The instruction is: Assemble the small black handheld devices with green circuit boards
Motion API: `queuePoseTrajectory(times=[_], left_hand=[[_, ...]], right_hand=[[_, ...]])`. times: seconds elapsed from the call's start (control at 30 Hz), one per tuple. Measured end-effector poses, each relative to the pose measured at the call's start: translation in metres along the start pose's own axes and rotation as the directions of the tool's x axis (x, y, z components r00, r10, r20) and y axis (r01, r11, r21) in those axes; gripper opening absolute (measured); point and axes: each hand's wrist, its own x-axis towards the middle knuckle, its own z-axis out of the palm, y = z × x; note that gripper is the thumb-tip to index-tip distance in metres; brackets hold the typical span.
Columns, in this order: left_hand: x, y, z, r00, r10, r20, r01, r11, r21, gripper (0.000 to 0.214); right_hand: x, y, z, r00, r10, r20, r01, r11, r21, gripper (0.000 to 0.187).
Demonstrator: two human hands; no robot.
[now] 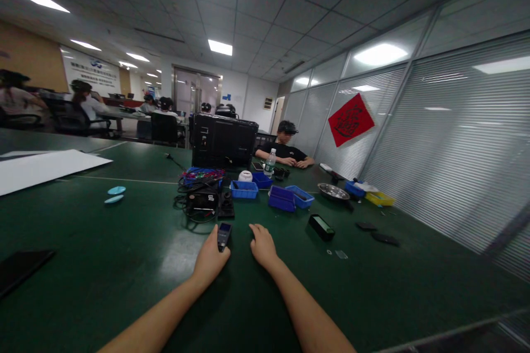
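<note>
My left hand (210,260) grips a small dark handheld device (224,235) with a lit screen, holding it just above the green table (124,253). Beside it, my right hand (261,244) rests on the table with its fingers curled loosely, and nothing shows in it. Just beyond both hands lies a black gadget wrapped in tangled cables (201,201).
Blue bins (244,190) (290,197), a white ball (245,176), a black box (321,226), a metal bowl (333,192) and a large black case (223,142) lie ahead. A person sits across the table (285,150). White sheet (41,168) at left; a dark tablet (20,267) near left.
</note>
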Motion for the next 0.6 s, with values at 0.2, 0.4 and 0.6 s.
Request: queuePoseTrajectory(times=[0.2, 0.4, 0.6], left_hand=[[0.004, -0.011, -0.011, 0.998, 0.016, -0.064, -0.017, 1.0, -0.017, 0.06], [0.006, -0.027, -0.028, 0.995, -0.053, -0.082, 0.053, 0.999, -0.004, 0.057], [0.008, -0.04, -0.047, 0.991, -0.077, -0.107, 0.084, 0.995, 0.057, 0.055]], right_hand=[[-0.001, 0.001, -0.005, 1.0, 0.001, -0.025, 0.002, 0.991, 0.13, 0.045], [-0.003, 0.006, -0.017, 0.968, 0.112, -0.227, -0.024, 0.933, 0.358, 0.036], [-0.006, 0.006, -0.02, 0.979, 0.148, -0.138, -0.096, 0.939, 0.331, 0.031]])
